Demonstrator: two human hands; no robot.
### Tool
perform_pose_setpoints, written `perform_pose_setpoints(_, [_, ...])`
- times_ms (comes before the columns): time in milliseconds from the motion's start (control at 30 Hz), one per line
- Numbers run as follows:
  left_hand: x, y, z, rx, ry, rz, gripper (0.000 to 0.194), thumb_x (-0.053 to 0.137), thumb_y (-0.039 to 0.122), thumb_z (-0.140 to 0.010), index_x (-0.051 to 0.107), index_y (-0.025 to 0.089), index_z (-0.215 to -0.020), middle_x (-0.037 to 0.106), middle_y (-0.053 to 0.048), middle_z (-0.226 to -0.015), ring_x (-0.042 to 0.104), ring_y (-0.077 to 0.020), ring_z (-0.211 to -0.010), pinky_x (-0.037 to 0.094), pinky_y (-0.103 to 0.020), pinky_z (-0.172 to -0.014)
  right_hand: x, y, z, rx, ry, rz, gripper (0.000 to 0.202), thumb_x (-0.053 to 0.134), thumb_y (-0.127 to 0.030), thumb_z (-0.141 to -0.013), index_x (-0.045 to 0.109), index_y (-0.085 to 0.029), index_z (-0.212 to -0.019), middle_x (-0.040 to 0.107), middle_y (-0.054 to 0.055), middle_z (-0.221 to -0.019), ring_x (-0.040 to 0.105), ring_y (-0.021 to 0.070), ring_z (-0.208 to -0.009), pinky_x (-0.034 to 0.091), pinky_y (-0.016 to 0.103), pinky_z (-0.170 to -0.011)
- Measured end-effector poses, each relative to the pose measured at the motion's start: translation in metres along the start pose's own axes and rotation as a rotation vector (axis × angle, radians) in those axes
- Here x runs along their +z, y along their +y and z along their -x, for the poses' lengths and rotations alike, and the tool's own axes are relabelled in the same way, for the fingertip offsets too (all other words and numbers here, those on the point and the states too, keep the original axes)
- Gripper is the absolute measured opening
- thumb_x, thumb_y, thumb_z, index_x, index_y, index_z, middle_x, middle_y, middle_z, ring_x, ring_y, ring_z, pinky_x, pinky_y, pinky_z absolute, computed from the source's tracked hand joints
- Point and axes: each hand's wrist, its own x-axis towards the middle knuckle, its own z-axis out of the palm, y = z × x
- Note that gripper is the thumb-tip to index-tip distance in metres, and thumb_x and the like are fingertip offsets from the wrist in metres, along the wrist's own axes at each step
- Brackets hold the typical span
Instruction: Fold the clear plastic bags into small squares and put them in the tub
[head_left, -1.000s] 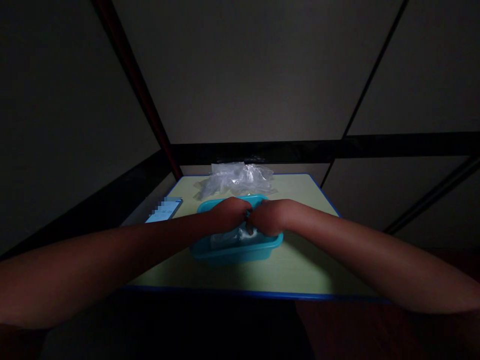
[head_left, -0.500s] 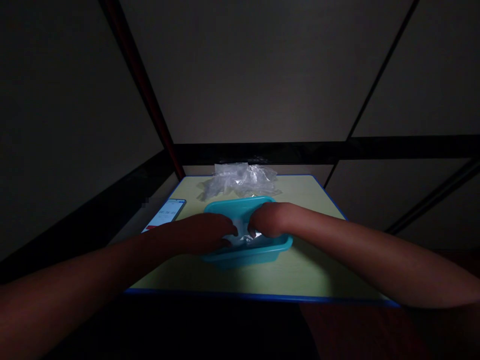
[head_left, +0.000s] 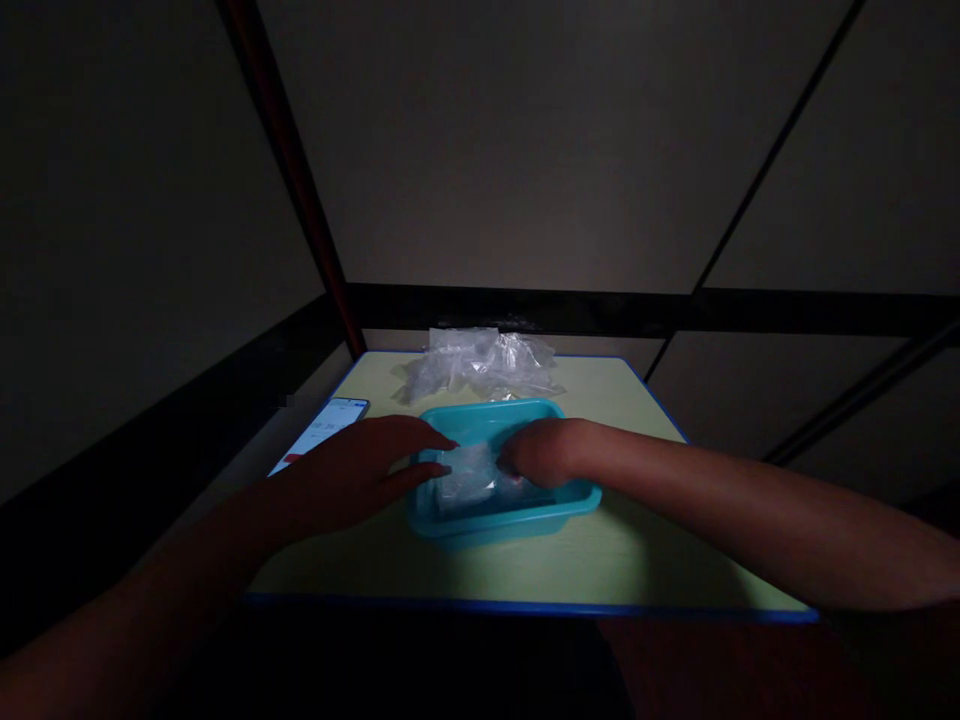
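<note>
A turquoise plastic basin (head_left: 501,526) stands on the table with clear plastic bags (head_left: 466,478) lying inside it. My left hand (head_left: 390,455) reaches over the basin's left rim. Its thumb and fingers are apart, the tips close to the plastic, and nothing is between them. Down inside the basin on the right, my right hand (head_left: 546,452) has its fingers curled onto a clear plastic bag. The fingertips are partly hidden by the hand and the dim light.
Behind the basin lies a pile of crumpled clear plastic bags (head_left: 480,362). A phone (head_left: 322,430) with a lit screen rests at the table's left edge, partly behind my left arm. The pale table (head_left: 637,400) has a blue edge and stands near a panelled wall.
My left hand has drawn back leftward from the middle of the basin and its fingers have spread. My right hand stays inside. The basin sits slightly farther right in view.
</note>
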Motion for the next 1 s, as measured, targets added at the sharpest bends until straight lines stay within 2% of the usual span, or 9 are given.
perform_pose_setpoints(133, [0.003, -0.011, 0.023, -0.048, 0.129, 0.058, 0.038, 0.04, 0.049, -0.088, 0.063, 0.028, -0.111, 0.065, -0.002, -0.111, 0.06, -0.0198, -0.101, 0.045, -0.029, -0.088, -0.004, 0.003, 0.006, 0.007, 0.047, -0.015, 0.041, 0.047, -0.004, -0.075, 0.06, -0.012, -0.113, 0.064, 0.013, -0.105, 0.06, 0.0231, -0.088, 0.041, 0.029, -0.067])
perform_pose_setpoints(267, [0.005, -0.023, 0.048, -0.152, 0.256, 0.11, 0.035, 0.044, 0.053, -0.085, 0.065, 0.032, -0.103, 0.067, 0.002, -0.109, 0.062, -0.0212, -0.098, 0.048, -0.028, -0.083, -0.012, 0.009, 0.018, 0.024, 0.158, -0.087, 0.046, 0.045, 0.0, -0.071, 0.061, -0.018, -0.11, 0.065, 0.007, -0.101, 0.058, 0.0194, -0.082, 0.038, 0.026, -0.065])
perform_pose_setpoints(367, [0.008, -0.023, 0.06, -0.259, 0.403, 0.163, 0.037, 0.042, 0.054, -0.084, 0.066, 0.032, -0.1, 0.068, 0.002, -0.106, 0.063, -0.0222, -0.094, 0.05, -0.029, -0.08, -0.017, 0.014, 0.019, 0.011, 0.207, -0.136, 0.044, 0.044, -0.001, -0.071, 0.063, -0.019, -0.106, 0.065, 0.005, -0.098, 0.057, 0.0185, -0.079, 0.038, 0.026, -0.063])
perform_pose_setpoints(433, [0.014, -0.019, 0.063, -0.293, 0.451, 0.205, 0.037, 0.041, 0.054, -0.085, 0.067, 0.03, -0.098, 0.069, 0.002, -0.103, 0.063, -0.0219, -0.093, 0.05, -0.029, -0.079, -0.017, 0.016, 0.012, -0.037, 0.184, -0.148, 0.045, 0.043, 0.0, -0.07, 0.065, -0.019, -0.105, 0.065, 0.005, -0.096, 0.057, 0.0184, -0.079, 0.038, 0.026, -0.063])
perform_pose_setpoints(500, [0.022, -0.014, 0.062, -0.28, 0.448, 0.252, 0.037, 0.042, 0.052, -0.085, 0.067, 0.027, -0.097, 0.069, 0.001, -0.102, 0.062, -0.0214, -0.095, 0.049, -0.029, -0.081, -0.015, 0.016, 0.001, -0.097, 0.097, -0.152, 0.048, 0.044, 0.002, -0.068, 0.066, -0.019, -0.104, 0.066, 0.004, -0.094, 0.057, 0.0186, -0.079, 0.039, 0.026, -0.065])
perform_pose_setpoints(600, [0.036, -0.009, 0.06, -0.229, 0.417, 0.295, 0.035, 0.043, 0.048, -0.087, 0.066, 0.025, -0.099, 0.069, -0.001, -0.102, 0.062, -0.0201, -0.096, 0.048, -0.028, -0.084, -0.009, 0.014, -0.016, -0.087, -0.05, -0.149, 0.047, 0.047, 0.004, -0.066, 0.067, -0.015, -0.104, 0.066, 0.005, -0.096, 0.058, 0.02, -0.082, 0.04, 0.026, -0.067])
perform_pose_setpoints(667, [0.042, -0.007, 0.059, -0.201, 0.4, 0.313, 0.033, 0.044, 0.046, -0.087, 0.066, 0.025, -0.1, 0.068, -0.002, -0.102, 0.061, -0.0194, -0.096, 0.048, -0.028, -0.084, -0.007, 0.015, -0.019, -0.075, -0.072, -0.169, 0.045, 0.048, 0.004, -0.067, 0.067, -0.013, -0.105, 0.065, 0.007, -0.099, 0.058, 0.0198, -0.085, 0.041, 0.025, -0.07])
perform_pose_setpoints(867, [0.058, -0.012, 0.06, -0.234, 0.488, 0.367, 0.033, 0.045, 0.044, -0.086, 0.062, 0.023, -0.105, 0.063, -0.005, -0.111, 0.057, -0.0212, -0.105, 0.045, -0.035, -0.091, -0.015, 0.019, 0.003, -0.078, 0.103, -0.28, 0.046, 0.043, 0.002, -0.073, 0.063, -0.013, -0.111, 0.066, 0.007, -0.096, 0.059, 0.0158, -0.083, 0.042, 0.023, -0.07])
perform_pose_setpoints(1000, [0.075, -0.016, 0.057, -0.298, 0.517, 0.514, 0.04, 0.044, 0.047, -0.086, 0.055, 0.023, -0.115, 0.06, -0.007, -0.114, 0.058, -0.0208, -0.102, 0.047, -0.037, -0.088, -0.022, 0.009, 0.006, -0.102, 0.247, -0.272, 0.053, 0.043, 0.003, -0.072, 0.059, -0.017, -0.119, 0.066, 0.006, -0.1, 0.06, 0.0163, -0.085, 0.042, 0.024, -0.072])
